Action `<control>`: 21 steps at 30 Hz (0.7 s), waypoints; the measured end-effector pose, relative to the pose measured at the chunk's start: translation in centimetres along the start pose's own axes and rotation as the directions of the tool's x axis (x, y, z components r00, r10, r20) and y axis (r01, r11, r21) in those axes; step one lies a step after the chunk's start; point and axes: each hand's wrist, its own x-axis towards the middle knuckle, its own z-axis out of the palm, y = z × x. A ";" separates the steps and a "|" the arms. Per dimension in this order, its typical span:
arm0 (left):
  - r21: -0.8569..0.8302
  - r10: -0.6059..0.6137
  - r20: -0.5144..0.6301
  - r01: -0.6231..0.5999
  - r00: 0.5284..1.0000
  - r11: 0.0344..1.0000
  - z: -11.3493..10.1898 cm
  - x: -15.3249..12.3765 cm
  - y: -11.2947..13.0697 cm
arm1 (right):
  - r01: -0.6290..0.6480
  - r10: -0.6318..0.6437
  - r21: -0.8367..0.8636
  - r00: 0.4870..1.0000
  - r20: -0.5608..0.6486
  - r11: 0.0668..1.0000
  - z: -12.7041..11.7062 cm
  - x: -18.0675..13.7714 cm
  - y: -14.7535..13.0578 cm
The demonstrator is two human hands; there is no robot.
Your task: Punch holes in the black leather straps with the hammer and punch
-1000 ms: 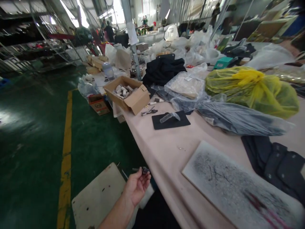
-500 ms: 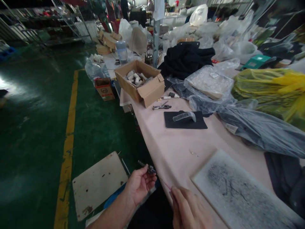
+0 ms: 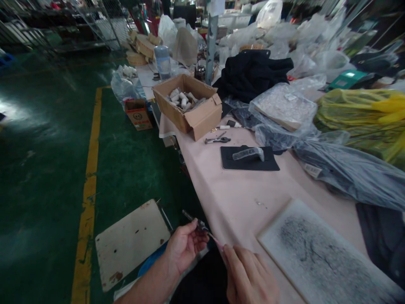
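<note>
My left hand (image 3: 184,246) is closed round a small dark metal tool (image 3: 196,222), held just off the near edge of the pink-covered table (image 3: 221,190). My right hand (image 3: 249,276) is at the bottom of the view with its fingers together, pinching a thin pink strand (image 3: 217,242) that runs up to the tool's tip. A grey, ink-stained board (image 3: 316,257) lies on the table to the right of both hands.
On the table lie a black pad (image 3: 249,158) with a clear piece on it, pliers (image 3: 217,139), an open cardboard box (image 3: 188,105) of white parts, black cloth (image 3: 253,74) and plastic bags (image 3: 357,116). A worn stool seat (image 3: 131,242) stands on the green floor below.
The view has tilted down and shifted right. My right hand has come into view from below and met the tool in my left hand, taking hold of the pink strand.
</note>
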 end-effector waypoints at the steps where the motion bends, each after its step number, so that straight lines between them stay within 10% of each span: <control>1: 0.009 0.007 0.006 -0.007 1.000 1.000 0.0 0.0 0.0 | 0.006 -0.006 0.001 1.000 0.018 1.000 -0.1 0.1 0.0; 21: 0.025 0.106 0.051 -0.107 0.993 0.994 -1.1 -0.1 -1.0 | 0.080 -0.067 -0.065 0.980 0.187 0.995 0.5 -0.1 -0.4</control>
